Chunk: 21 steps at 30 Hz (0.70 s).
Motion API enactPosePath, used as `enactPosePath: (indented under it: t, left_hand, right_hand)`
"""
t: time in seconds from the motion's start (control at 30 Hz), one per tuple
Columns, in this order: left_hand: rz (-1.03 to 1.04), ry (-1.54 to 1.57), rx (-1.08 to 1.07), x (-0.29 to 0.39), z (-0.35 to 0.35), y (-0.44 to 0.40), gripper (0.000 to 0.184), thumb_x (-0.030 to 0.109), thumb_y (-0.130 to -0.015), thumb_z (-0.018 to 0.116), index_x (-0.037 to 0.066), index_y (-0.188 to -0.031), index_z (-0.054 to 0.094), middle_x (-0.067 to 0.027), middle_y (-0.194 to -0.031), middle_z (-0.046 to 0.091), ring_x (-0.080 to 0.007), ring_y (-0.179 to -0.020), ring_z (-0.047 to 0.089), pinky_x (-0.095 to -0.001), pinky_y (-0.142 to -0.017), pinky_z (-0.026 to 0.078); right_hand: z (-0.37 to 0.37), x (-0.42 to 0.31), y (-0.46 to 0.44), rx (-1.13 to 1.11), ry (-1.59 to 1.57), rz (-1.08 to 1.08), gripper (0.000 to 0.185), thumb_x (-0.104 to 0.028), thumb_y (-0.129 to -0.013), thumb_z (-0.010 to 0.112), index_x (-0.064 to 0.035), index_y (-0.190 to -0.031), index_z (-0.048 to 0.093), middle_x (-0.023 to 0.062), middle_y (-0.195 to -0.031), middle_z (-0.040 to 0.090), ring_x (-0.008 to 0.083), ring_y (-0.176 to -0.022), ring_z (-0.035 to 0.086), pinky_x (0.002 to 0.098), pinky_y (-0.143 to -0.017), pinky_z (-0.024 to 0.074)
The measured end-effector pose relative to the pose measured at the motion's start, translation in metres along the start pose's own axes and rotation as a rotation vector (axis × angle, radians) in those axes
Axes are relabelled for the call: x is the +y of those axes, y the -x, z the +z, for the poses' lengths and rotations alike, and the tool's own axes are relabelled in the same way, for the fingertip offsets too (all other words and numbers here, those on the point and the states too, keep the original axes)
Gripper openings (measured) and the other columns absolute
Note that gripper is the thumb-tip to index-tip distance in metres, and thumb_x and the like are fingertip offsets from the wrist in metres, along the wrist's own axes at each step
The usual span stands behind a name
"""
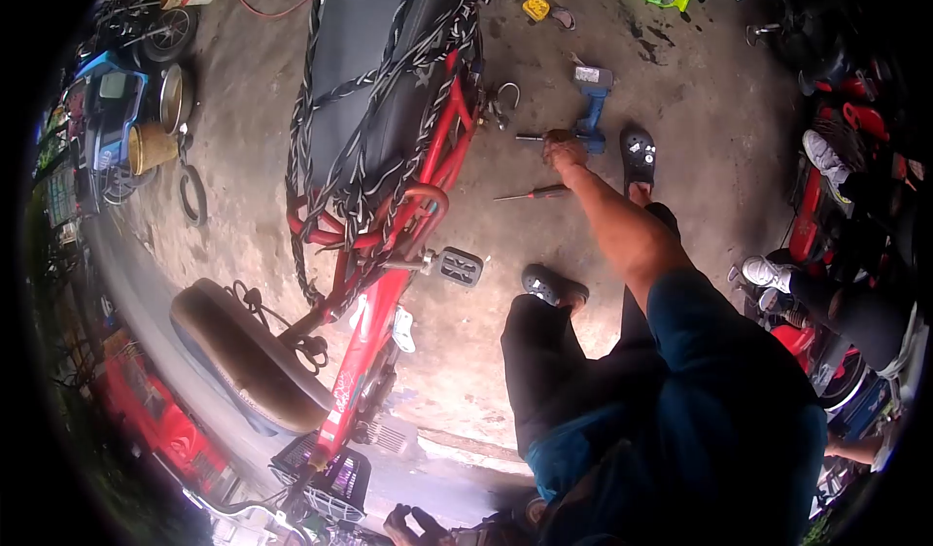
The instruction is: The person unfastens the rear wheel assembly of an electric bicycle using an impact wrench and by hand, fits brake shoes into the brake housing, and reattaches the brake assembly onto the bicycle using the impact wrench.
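Right fingers (561, 149) closed around the front of the blue drill (590, 110), beside my shoe (638, 157); whether it rests on the floor (466, 293), cannot tell. Left fingers: state cannot be told. Screwdriver (533, 194) near the drill; red bike (374, 303) beyond.

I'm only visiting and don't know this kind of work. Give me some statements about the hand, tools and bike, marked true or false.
1. The right hand is on the drill. True.
2. The screwdriver lies on the grey pad. False: it lies on the ground.
3. Braided cords cross the grey pad. True.
4. The bike's frame is bright green. False: it is red.
5. The person's feet are bare. False: they wear dark clogs.
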<state>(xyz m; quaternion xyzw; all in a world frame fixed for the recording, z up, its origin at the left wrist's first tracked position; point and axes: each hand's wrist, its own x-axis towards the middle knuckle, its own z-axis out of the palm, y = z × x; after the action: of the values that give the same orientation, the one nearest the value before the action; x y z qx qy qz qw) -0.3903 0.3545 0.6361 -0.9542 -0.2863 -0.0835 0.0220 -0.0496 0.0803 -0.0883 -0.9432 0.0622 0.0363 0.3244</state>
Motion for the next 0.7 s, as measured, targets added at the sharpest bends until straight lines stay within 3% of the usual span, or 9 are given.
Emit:
enactPosePath:
  t: [0.1, 0.2, 0.27, 0.3, 0.37, 0.47, 0.53, 0.63, 0.7]
  left_hand:
    - [-0.042, 0.441, -0.469, 0.108, 0.094, 0.0, 0.005, -0.004, -0.083, 0.058, -0.004, -0.088, 0.059, -0.0124, -0.084, 0.062, -0.0238, -0.079, 0.06, -0.0341, -0.075, 0.048]
    - [-0.184, 0.917, -0.708, 0.187, 0.222, -0.013, 0.028, 0.021, -0.091, 0.059, -0.006, -0.098, 0.06, -0.0116, -0.091, 0.065, -0.0196, -0.082, 0.061, -0.0303, -0.076, 0.049]
    - [-0.125, 0.977, -0.696, 0.245, 0.311, -0.051, 0.029, 0.02, -0.087, 0.059, -0.006, -0.1, 0.06, -0.0114, -0.091, 0.065, -0.0188, -0.081, 0.063, -0.028, -0.071, 0.051]
    - [-0.323, 1.064, -0.75, 0.254, 0.376, -0.055, 0.027, 0.015, -0.085, 0.059, -0.006, -0.101, 0.061, -0.011, -0.09, 0.064, -0.0162, -0.077, 0.062, -0.027, -0.067, 0.05]
    - [-0.578, 1.228, -0.662, 0.281, 0.482, -0.075, 0.037, 0.013, -0.083, 0.058, -0.006, -0.115, 0.055, -0.011, -0.095, 0.062, -0.0166, -0.073, 0.06, -0.0275, -0.062, 0.049]
    - [-0.907, 1.331, -0.534, 0.305, 0.608, -0.099, 0.051, 0.015, -0.083, 0.055, -0.006, -0.128, 0.043, -0.0163, -0.109, 0.061, -0.0241, -0.081, 0.062, -0.0316, -0.064, 0.052]
    - [-0.958, 1.364, -0.466, 0.32, 0.663, -0.123, 0.07, 0.015, -0.081, 0.059, -0.005, -0.139, 0.026, -0.0128, -0.096, 0.06, -0.0165, -0.076, 0.057, -0.0289, -0.058, 0.049]
    - [-0.483, 1.671, -0.264, 0.317, 0.767, -0.142, 0.044, 0.014, -0.085, 0.06, -0.002, -0.124, 0.047, -0.0104, -0.088, 0.063, -0.0152, -0.071, 0.058, -0.0277, -0.053, 0.046]
    - [-0.557, 1.707, -0.173, 0.342, 0.716, -0.16, 0.024, 0.013, -0.09, 0.056, 0.001, -0.11, 0.059, -0.008, -0.08, 0.063, -0.0139, -0.063, 0.058, -0.0272, -0.05, 0.045]
  right_hand:
    - [-0.08, -0.042, -0.043, -0.234, -0.2, 0.165, 0.034, -0.028, -0.09, 0.049, -0.0047, -0.113, 0.058, 0.0142, -0.098, 0.066, 0.0253, -0.099, 0.062, 0.0317, -0.086, 0.0477]
    - [-0.04, -0.016, -0.089, -0.323, -0.49, 0.165, 0.038, -0.033, -0.089, 0.052, -0.008, -0.117, 0.057, 0.0154, -0.104, 0.065, 0.028, -0.101, 0.061, 0.0338, -0.086, 0.048]
    - [-0.068, -0.055, -0.119, -0.331, -0.134, 0.014, 0.038, -0.033, -0.088, 0.054, -0.0101, -0.118, 0.056, 0.0157, -0.105, 0.064, 0.0293, -0.099, 0.061, 0.0346, -0.085, 0.0487]
    - [-0.07, -0.064, -0.139, -0.342, -0.062, -0.103, 0.038, -0.033, -0.087, 0.054, -0.0105, -0.118, 0.056, 0.0158, -0.104, 0.064, 0.0299, -0.097, 0.062, 0.0353, -0.084, 0.0492]
    - [-0.067, -0.082, -0.162, -0.381, 0.071, -0.334, 0.038, -0.033, -0.086, 0.055, -0.0113, -0.117, 0.057, 0.0161, -0.102, 0.065, 0.0311, -0.092, 0.062, 0.0367, -0.082, 0.0502]
    - [-0.025, -0.073, -0.192, -0.779, -0.535, -0.244, 0.034, -0.025, -0.081, 0.062, -0.0098, -0.112, 0.062, 0.0172, -0.1, 0.065, 0.035, -0.089, 0.062, 0.0402, -0.078, 0.0513]
    - [-0.018, -0.067, -0.223, -0.637, -0.212, -0.641, 0.027, -0.02, -0.085, 0.059, -0.0074, -0.108, 0.063, 0.017, -0.094, 0.066, 0.0307, -0.085, 0.064, 0.0392, -0.076, 0.0504]
    - [-0.04, -0.083, -0.233, -0.601, -0.238, -0.696, 0.022, -0.014, -0.091, 0.052, -0.0045, -0.106, 0.064, 0.0141, -0.092, 0.068, 0.0246, -0.08, 0.065, 0.0361, -0.074, 0.0503]
    - [-0.038, -0.09, -0.248, -0.569, -0.357, -0.73, 0.024, -0.014, -0.09, 0.052, -0.005, -0.109, 0.064, 0.0091, -0.088, 0.068, 0.0179, -0.077, 0.064, 0.032, -0.071, 0.0505]
